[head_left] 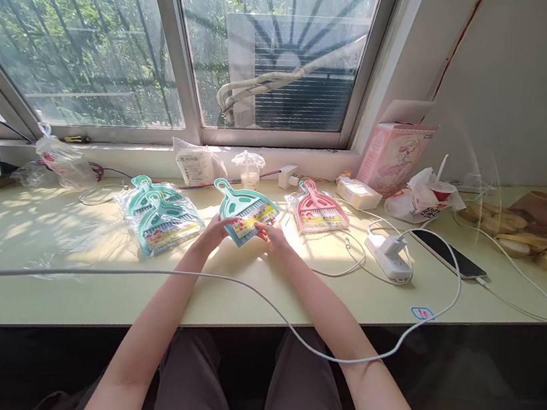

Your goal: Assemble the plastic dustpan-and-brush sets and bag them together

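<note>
A teal mini dustpan-and-brush set (239,202) with a yellow label card is held up just above the table, its handle loop pointing away from me. My left hand (214,232) grips its left edge, and my right hand (272,234) pinches the lower right side by the label. To the left lies a pile of teal dustpan sets (159,213) in clear plastic wrap. On the right, close to my right hand, pink dustpan sets (316,209) lie in similar wrap.
A white cable (243,284) crosses in front of my forearms. To the right are a power strip (387,257), a phone (448,253), a pink box (395,155) and a plastic bag (418,196). Another person's hand (544,212) is near brown rounded items (515,243).
</note>
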`<state>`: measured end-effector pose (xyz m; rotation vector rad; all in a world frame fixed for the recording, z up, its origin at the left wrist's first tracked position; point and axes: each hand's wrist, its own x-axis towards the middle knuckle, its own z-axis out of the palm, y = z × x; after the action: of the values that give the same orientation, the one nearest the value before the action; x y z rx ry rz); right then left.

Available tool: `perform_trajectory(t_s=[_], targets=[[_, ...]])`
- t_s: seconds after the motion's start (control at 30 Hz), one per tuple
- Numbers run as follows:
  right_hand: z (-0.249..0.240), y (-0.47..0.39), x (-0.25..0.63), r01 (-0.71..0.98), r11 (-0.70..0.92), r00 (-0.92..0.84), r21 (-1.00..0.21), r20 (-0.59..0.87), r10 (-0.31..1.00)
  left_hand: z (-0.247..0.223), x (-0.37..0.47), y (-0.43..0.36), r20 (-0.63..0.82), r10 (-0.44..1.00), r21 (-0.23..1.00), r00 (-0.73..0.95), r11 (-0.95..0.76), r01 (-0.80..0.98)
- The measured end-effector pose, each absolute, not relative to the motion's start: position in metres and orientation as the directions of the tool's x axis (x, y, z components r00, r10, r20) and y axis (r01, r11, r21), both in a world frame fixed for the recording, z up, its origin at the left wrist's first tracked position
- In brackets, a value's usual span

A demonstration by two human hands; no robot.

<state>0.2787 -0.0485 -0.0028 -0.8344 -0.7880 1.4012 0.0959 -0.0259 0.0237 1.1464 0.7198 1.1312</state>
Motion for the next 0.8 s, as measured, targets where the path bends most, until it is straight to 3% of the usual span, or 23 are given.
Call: perform_trajectory(t_s=[0.3,0.5,0.8], targets=[[-0.001,-0.053,0.279,-0.481,-0.004,-0.016,-0.877,0.005,1.0,0.017,0.095,-0.023,0.109,0.956,0.968,0.274,-0.039,-0.248],[-0.005,-0.045,0.279,-0.507,-0.076,0.038,-0.859,-0.11,0.993,0.019,0.098,-0.025,0.11,0.96,0.973,0.258,-0.051,-0.225],[-0.01,-0.042,0.281,-0.507,-0.078,0.035,-0.858,-0.11,0.993,0.021,0.101,-0.029,0.096,0.957,0.978,0.274,-0.039,-0.205]])
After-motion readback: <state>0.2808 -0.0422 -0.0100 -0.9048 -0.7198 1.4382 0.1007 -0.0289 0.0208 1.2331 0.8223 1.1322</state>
